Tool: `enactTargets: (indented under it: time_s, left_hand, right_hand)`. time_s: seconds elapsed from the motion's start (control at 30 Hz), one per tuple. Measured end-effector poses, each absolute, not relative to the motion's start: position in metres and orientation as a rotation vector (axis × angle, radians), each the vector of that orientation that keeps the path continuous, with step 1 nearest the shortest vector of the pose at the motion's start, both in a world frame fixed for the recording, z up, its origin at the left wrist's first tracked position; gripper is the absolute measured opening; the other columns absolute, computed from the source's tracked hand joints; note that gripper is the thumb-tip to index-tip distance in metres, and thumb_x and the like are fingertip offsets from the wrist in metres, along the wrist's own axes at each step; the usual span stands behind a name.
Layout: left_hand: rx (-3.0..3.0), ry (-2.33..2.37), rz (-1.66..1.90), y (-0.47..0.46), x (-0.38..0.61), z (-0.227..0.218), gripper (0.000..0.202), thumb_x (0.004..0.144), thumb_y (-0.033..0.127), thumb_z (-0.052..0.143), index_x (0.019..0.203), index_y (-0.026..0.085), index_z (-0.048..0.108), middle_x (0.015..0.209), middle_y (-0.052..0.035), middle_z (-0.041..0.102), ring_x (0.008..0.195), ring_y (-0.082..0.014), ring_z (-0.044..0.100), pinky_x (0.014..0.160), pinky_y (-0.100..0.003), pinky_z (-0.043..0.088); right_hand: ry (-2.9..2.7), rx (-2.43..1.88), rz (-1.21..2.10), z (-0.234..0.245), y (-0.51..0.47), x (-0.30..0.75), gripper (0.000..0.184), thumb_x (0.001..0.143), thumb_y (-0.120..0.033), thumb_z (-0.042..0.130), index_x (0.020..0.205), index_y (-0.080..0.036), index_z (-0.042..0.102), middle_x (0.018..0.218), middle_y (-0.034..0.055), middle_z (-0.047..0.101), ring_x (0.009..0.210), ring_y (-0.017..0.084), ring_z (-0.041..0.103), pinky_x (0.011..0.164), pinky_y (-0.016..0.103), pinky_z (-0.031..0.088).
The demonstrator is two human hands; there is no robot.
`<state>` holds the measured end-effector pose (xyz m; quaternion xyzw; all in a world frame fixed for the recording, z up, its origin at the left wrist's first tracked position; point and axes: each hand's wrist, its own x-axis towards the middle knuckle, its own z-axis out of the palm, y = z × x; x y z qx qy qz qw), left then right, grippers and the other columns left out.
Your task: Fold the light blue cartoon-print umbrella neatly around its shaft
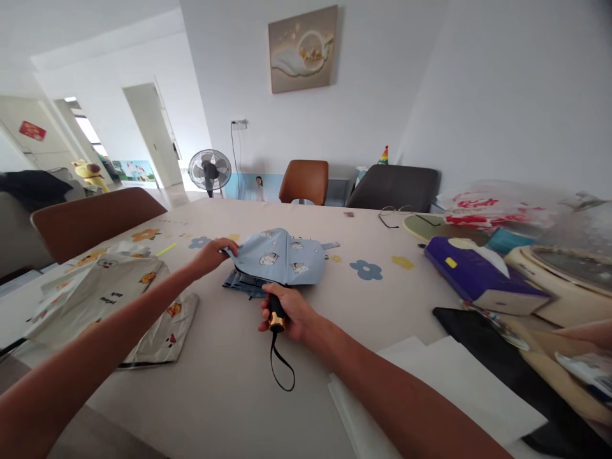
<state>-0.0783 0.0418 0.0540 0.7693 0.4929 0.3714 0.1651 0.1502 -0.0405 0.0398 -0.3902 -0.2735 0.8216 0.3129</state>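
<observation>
A light blue folding umbrella [282, 258] with small cartoon figures lies collapsed on the table, its panels loosely spread. My right hand [291, 311] is wrapped round its black handle, which has a gold end and a black wrist loop [282, 370] hanging toward me. With my left hand [216, 255] I pinch the left edge of a fabric panel, fingers closed. Darker folds of the canopy show beneath that panel. A short strap [331, 245] sticks out at the umbrella's right side.
On the left lies a cream cloth with cartoon prints [105, 293]. To the right are white paper sheets [430, 376], a purple tissue pack [478, 274], eyeglasses [394, 213], a plastic bag [497, 204] and a black flat item [507, 363]. Chairs stand around the table [224, 408].
</observation>
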Motion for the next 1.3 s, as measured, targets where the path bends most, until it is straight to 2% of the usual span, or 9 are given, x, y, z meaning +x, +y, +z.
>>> enactTargets:
  time_s: [0.3, 0.5, 0.6, 0.7, 0.77, 0.87, 1.0, 1.2, 1.3]
  left_hand:
    - [1.713, 1.360, 1.347, 0.038, -0.080, 0.047, 0.010, 0.065, 0.024, 0.057, 0.069, 0.017, 0.062, 0.103, -0.0056, 0.063, 0.100, -0.0217, 0.055, 0.090, -0.034, 0.039]
    - [2.239, 1.683, 0.951, 0.041, -0.090, 0.046, 0.030, 0.065, 0.008, 0.037, 0.063, 0.019, 0.065, 0.110, -0.0041, 0.060, 0.105, -0.0223, 0.051, 0.095, -0.040, 0.034]
    - [2.488, 1.693, 1.115, 0.033, -0.060, 0.062, 0.038, 0.067, 0.004, 0.033, 0.072, 0.021, 0.066, 0.109, -0.0008, 0.061, 0.107, -0.0186, 0.050, 0.096, -0.038, 0.034]
    - [2.713, 1.248, 1.072, 0.023, -0.015, 0.073, 0.032, 0.079, 0.013, 0.037, 0.092, 0.022, 0.065, 0.113, -0.0010, 0.060, 0.112, -0.0161, 0.047, 0.099, -0.034, 0.032]
    - [2.788, 1.090, 0.809, 0.018, 0.010, 0.070, 0.030, 0.085, 0.023, 0.039, 0.106, 0.026, 0.060, 0.126, 0.0014, 0.051, 0.124, -0.0183, 0.035, 0.104, -0.040, 0.023]
    - [2.693, 1.073, 0.591, 0.017, 0.025, 0.055, 0.032, 0.089, 0.033, 0.032, 0.107, 0.029, 0.059, 0.133, 0.0040, 0.043, 0.131, -0.0196, 0.022, 0.106, -0.044, 0.014]
    - [2.520, 1.095, 0.659, 0.018, 0.021, 0.039, 0.037, 0.091, 0.035, 0.025, 0.103, 0.024, 0.058, 0.133, 0.0020, 0.043, 0.132, -0.0177, 0.019, 0.108, -0.040, 0.015]
    - [2.454, 1.092, 0.765, 0.014, 0.020, 0.034, 0.035, 0.092, 0.033, 0.024, 0.102, 0.022, 0.056, 0.132, -0.0001, 0.044, 0.131, -0.0157, 0.019, 0.108, -0.036, 0.017]
    - [2.483, 1.078, 0.763, 0.016, 0.020, 0.031, 0.035, 0.092, 0.032, 0.023, 0.102, 0.022, 0.055, 0.130, -0.0007, 0.045, 0.131, -0.0155, 0.020, 0.108, -0.036, 0.017]
  right_hand:
    - [-0.736, -1.024, 2.172, 0.038, -0.039, 0.151, 0.010, 0.079, -0.019, 0.051, 0.072, -0.013, 0.048, 0.056, -0.0008, 0.054, 0.040, 0.010, 0.050, 0.039, 0.033, 0.053]
    - [-0.726, -1.000, 2.186, 0.037, -0.040, 0.151, 0.009, 0.079, -0.019, 0.050, 0.073, -0.013, 0.048, 0.056, -0.0009, 0.053, 0.039, 0.010, 0.050, 0.039, 0.033, 0.053]
    - [-0.731, -1.017, 2.184, 0.038, -0.040, 0.151, 0.010, 0.079, -0.019, 0.050, 0.072, -0.013, 0.048, 0.056, -0.0003, 0.053, 0.040, 0.010, 0.050, 0.039, 0.033, 0.053]
    - [-0.742, -1.014, 2.180, 0.038, -0.039, 0.151, 0.009, 0.079, -0.019, 0.049, 0.073, -0.013, 0.048, 0.056, -0.0003, 0.053, 0.039, 0.010, 0.049, 0.039, 0.033, 0.053]
    - [-0.757, -0.998, 2.174, 0.038, -0.039, 0.150, 0.007, 0.079, -0.018, 0.049, 0.075, -0.012, 0.049, 0.055, -0.0009, 0.052, 0.039, 0.009, 0.049, 0.039, 0.032, 0.052]
    - [-0.774, -0.990, 2.164, 0.038, -0.040, 0.150, 0.007, 0.079, -0.018, 0.049, 0.078, -0.012, 0.051, 0.055, -0.0015, 0.051, 0.038, 0.009, 0.048, 0.038, 0.032, 0.052]
    - [-0.783, -0.950, 2.165, 0.038, -0.040, 0.151, 0.008, 0.077, -0.018, 0.051, 0.072, -0.011, 0.050, 0.055, -0.0008, 0.052, 0.039, 0.009, 0.049, 0.039, 0.030, 0.052]
    - [-0.662, -0.837, 2.293, 0.038, -0.036, 0.156, 0.050, 0.078, -0.060, 0.038, 0.071, -0.012, 0.049, 0.055, 0.0026, 0.054, 0.042, 0.014, 0.052, 0.039, 0.036, 0.051]
    - [-0.641, -0.807, 2.326, 0.036, -0.034, 0.156, 0.056, 0.077, -0.065, 0.032, 0.072, -0.012, 0.049, 0.055, 0.0026, 0.054, 0.042, 0.014, 0.053, 0.039, 0.036, 0.051]
